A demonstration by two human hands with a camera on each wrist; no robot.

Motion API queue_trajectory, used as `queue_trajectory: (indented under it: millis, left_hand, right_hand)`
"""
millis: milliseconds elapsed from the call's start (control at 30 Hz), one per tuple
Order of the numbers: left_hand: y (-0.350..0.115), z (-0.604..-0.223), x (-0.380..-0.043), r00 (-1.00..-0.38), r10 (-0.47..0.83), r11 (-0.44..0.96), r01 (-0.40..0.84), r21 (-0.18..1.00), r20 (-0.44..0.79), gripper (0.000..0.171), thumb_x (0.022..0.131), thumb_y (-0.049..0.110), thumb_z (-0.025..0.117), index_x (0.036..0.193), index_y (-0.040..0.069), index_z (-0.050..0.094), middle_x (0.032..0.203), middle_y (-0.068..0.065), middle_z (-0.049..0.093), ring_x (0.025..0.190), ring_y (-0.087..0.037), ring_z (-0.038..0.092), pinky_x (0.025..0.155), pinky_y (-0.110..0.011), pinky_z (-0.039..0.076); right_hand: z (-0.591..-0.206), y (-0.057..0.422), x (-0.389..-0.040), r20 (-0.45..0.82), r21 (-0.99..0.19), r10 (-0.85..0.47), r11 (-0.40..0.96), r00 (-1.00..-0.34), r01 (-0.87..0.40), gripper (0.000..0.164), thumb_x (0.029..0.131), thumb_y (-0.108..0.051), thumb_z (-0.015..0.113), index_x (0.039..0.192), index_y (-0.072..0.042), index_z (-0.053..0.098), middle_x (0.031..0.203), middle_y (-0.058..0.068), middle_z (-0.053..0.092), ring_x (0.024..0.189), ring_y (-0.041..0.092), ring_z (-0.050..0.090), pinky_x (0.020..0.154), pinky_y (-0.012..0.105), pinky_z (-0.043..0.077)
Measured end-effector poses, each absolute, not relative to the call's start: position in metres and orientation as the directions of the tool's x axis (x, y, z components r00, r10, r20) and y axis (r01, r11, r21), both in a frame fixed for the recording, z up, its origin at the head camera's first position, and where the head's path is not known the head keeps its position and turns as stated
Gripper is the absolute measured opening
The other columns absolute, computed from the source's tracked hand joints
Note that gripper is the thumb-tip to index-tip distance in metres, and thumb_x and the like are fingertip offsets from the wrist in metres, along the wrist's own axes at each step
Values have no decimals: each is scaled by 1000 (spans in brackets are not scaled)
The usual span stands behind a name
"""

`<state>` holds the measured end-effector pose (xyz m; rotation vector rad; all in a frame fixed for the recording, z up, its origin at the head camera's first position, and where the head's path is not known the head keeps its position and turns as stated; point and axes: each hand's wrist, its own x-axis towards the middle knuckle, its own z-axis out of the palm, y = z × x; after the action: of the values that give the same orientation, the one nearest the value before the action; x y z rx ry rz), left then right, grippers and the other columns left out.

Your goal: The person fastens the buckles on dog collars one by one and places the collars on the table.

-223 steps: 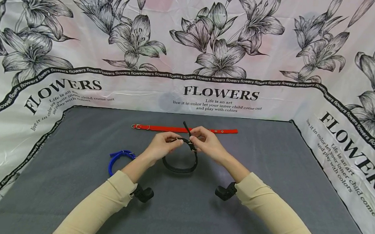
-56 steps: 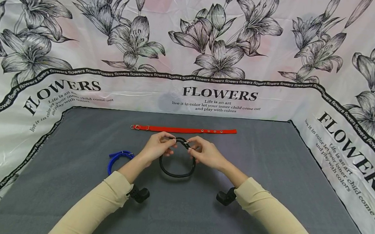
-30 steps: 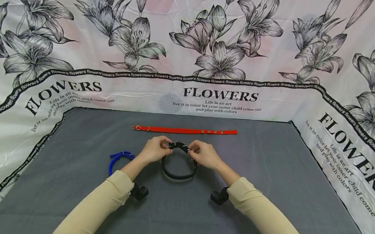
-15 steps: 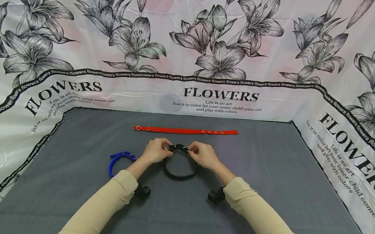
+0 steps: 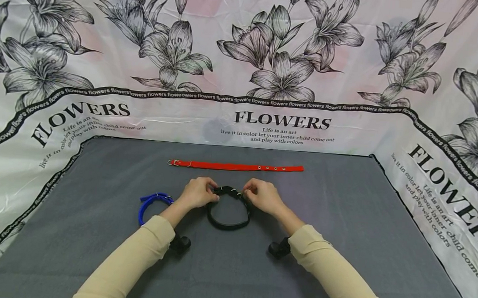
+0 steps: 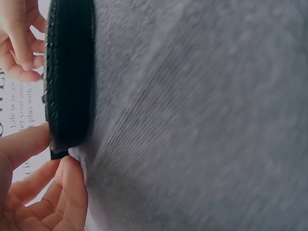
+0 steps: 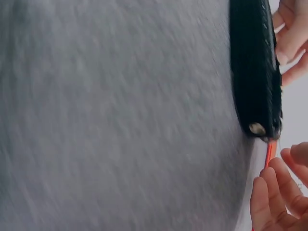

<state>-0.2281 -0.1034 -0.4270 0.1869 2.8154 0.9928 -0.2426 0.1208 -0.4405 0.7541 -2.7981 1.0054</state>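
Observation:
A black collar, buckled into a loop, stands on its edge at the table's middle in the head view. My left hand pinches its far left side, where the strap's tip pokes out by the fingertips in the left wrist view. Just off the far right side is my right hand, its fingers loosely bent with nothing between them. The right wrist view shows a gap between those fingers and the collar's metal rivet.
Behind the hands a red collar lies straight across the grey cloth. A blue collar, closed in a loop, lies by my left wrist, which partly covers it. A flower-printed curtain borders the table at the back and sides.
The black strap's free end, earlier sticking up through the buckle, now lies along the loop. Both hands have come nearer to me, and my right hand has let go of the collar.

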Motion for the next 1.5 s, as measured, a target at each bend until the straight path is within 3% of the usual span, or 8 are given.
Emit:
queue_trajectory:
  millis: [400, 733, 1033, 1367, 1500]
  left_hand:
    - [-118, -413, -242, -993, 103, 788, 45, 615, -59, 32, 84, 24, 67, 111, 8, 64, 92, -6, 66, 79, -21, 60, 75, -40, 47]
    - [-138, -415, -262, -997, 81, 810, 66, 582, 0, 32, 85, 24, 67, 111, 6, 63, 108, -12, 63, 98, -28, 59, 81, -42, 47]
    - [-149, -412, -278, -1000, 14, 850, 15, 526, 7, 35, 86, 26, 65, 115, 9, 61, 112, -13, 59, 93, -30, 57, 77, -43, 46]
    - [-154, -416, -288, -999, 16, 887, -7, 461, -46, 43, 85, 27, 66, 123, 9, 57, 114, -14, 58, 95, -29, 57, 75, -42, 47]
    - [-152, -419, -291, -995, 53, 913, 13, 407, -88, 50, 84, 29, 67, 127, 8, 54, 114, -14, 59, 98, -30, 57, 83, -45, 44]
  right_hand:
    - [-428, 143, -265, 213, -536, -341, 743, -916, -401, 13, 87, -14, 61, 98, -8, 66, 92, 6, 66, 81, 19, 62, 74, 36, 49]
    - [-423, 163, -283, 203, -533, -286, 770, -937, -350, 23, 87, -16, 62, 107, -5, 64, 101, 11, 64, 94, 26, 60, 83, 42, 46]
    - [-428, 182, -300, 168, -466, -239, 836, -956, -291, 33, 87, -20, 63, 117, -5, 62, 115, 15, 59, 108, 33, 54, 91, 48, 41]
    - [-434, 191, -309, 101, -395, -212, 888, -972, -235, 43, 87, -23, 62, 126, -7, 56, 123, 18, 54, 111, 35, 52, 90, 50, 42]
    - [-436, 192, -312, 87, -360, -231, 900, -969, -247, 46, 86, -23, 62, 127, -5, 54, 125, 20, 53, 114, 35, 50, 90, 51, 41]
